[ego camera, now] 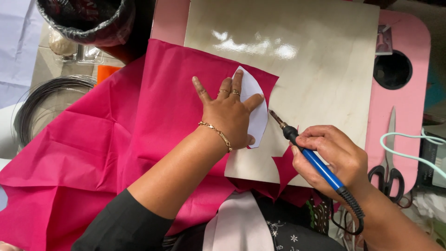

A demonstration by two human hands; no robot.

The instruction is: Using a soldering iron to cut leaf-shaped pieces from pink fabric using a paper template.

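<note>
Template point(257, 111) pinned by left hand point(228, 116); iron point(312, 157) gripped.

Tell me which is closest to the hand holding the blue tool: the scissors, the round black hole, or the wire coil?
From the right hand:
1. Scissors, just to its right.
2. Black hole, up on the pink table.
3. Wire coil, far left.

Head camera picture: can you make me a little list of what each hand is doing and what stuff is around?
left hand: pressed flat on white paper template
right hand: grips blue-handled hot tool, tip near the template's edge
under the template: pink fabric lying partly over wooden board
right side: scissors on pink table
left side: wire coil
</note>
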